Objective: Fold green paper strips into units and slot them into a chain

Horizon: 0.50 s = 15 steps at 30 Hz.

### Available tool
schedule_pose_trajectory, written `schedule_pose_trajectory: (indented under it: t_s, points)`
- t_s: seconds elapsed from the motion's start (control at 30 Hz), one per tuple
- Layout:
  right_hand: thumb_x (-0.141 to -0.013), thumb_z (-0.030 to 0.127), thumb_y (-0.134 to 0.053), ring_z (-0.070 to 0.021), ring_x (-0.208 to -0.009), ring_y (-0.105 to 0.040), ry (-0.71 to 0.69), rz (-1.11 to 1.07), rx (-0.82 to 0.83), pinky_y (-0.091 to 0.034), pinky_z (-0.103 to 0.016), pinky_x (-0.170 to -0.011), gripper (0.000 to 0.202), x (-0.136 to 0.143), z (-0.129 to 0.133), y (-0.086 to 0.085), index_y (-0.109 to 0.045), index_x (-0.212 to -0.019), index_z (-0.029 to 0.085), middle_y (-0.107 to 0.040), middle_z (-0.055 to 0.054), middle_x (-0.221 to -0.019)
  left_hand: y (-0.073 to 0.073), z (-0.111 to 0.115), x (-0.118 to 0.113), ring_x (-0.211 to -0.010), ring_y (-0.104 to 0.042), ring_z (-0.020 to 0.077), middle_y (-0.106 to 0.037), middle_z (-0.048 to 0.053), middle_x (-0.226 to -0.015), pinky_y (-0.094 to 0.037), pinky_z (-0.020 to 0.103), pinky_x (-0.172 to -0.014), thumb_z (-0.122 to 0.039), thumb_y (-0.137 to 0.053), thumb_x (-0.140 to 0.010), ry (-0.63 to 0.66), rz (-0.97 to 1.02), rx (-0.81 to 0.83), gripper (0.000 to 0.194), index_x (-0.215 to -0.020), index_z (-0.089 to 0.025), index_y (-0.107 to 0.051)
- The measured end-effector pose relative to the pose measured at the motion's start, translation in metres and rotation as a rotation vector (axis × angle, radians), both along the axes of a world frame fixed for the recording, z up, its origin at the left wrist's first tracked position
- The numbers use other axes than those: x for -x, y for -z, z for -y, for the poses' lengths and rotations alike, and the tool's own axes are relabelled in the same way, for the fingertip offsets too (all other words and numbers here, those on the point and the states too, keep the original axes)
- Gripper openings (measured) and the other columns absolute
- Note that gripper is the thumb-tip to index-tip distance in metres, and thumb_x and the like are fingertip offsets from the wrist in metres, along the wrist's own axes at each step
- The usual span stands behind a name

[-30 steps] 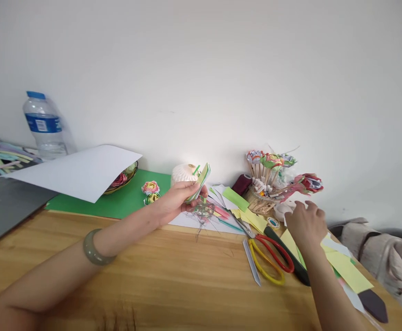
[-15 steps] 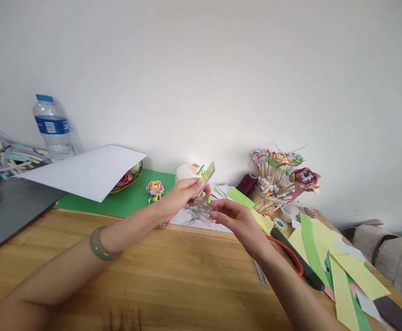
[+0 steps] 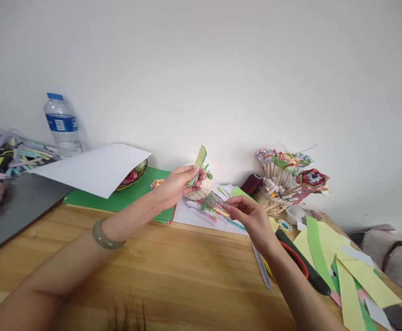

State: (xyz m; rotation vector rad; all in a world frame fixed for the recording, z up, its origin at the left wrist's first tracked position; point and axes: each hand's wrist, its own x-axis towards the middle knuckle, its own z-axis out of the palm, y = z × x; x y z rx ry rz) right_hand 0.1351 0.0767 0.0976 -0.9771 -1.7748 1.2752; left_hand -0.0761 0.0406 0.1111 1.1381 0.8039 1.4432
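Observation:
My left hand (image 3: 174, 187) is closed on a folded green-and-yellow paper strip (image 3: 200, 157), pinched between thumb and fingers so it points upward. To the right, my right hand (image 3: 251, 217) has its thumb and fingertips pressed together on a tangle of thin wires (image 3: 218, 201), in which small green scraps are caught. Under the wires lies a white paper sheet (image 3: 190, 217) with a few coloured paper pieces. A round whitish object (image 3: 206, 187) sits behind my left hand, partly hidden by it.
On the right are a holder of paper flowers (image 3: 273, 202), a dark thread spool (image 3: 251, 184), scissors with a red handle (image 3: 295, 259) and yellow paper strips (image 3: 351, 294). On the left stand a water bottle (image 3: 62, 126), a tilted white sheet (image 3: 100, 170) and green paper (image 3: 94, 200).
My right hand has moved slightly right with the wire tangle at its fingertips, away from the left hand. The left hand has shifted left and turned the folded paper more upright. The view has shifted slightly.

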Motion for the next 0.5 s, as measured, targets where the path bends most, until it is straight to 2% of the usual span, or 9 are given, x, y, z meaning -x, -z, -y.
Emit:
schedule_pose_trajectory:
  t_s: [0.1, 0.2, 0.37, 0.5]
  points:
    - [-0.063, 0.043, -0.073, -0.0109, -0.056, -0.048, 0.029, -0.036, -0.011, -0.039, -0.024, -0.054, 0.029, 0.0, 0.004, -0.004, -0.063, -0.071, 0.018, -0.055, 0.002, -0.059, -0.001, 0.001, -0.001, -0.067, -0.046, 0.0101, -0.053, 0.003, -0.084, -0.048, 0.026, -0.067, -0.039, -0.059, -0.08, -0.036, 0.029, 0.042, 0.025, -0.079, -0.015, -0.059]
    - [-0.065, 0.042, -0.072, -0.0101, -0.056, -0.047, 0.064, -0.078, -0.05, -0.039, -0.023, -0.054, 0.026, 0.0, 0.01, -0.007, -0.062, -0.069, 0.018, -0.055, 0.002, -0.06, -0.005, 0.007, -0.004, -0.07, -0.048, 0.011, -0.055, 0.004, -0.087, -0.049, 0.026, -0.066, -0.041, -0.058, -0.081, -0.08, -0.026, 0.041, 0.027, -0.081, -0.014, -0.061]
    - [-0.066, 0.038, -0.072, -0.0106, -0.056, -0.048, 0.169, -0.164, -0.121, -0.04, -0.023, -0.053, 0.023, -0.002, 0.014, -0.007, -0.062, -0.072, 0.019, -0.056, 0.002, -0.06, -0.014, 0.021, -0.012, -0.066, -0.05, 0.0102, -0.055, 0.004, -0.086, -0.048, 0.024, -0.061, -0.041, -0.053, -0.084, -0.038, -0.131, 0.008, 0.029, -0.076, -0.014, -0.059]
    - [-0.067, 0.036, -0.072, -0.0108, -0.056, -0.049, 0.248, -0.237, -0.172, -0.04, -0.023, -0.052, 0.02, -0.003, 0.014, -0.006, -0.062, -0.073, 0.019, -0.055, 0.002, -0.06, -0.016, 0.03, -0.022, -0.077, -0.056, 0.0135, -0.056, 0.004, -0.087, -0.048, 0.026, -0.069, -0.039, -0.046, -0.089, -0.019, -0.142, 0.009, 0.029, -0.076, -0.014, -0.055]
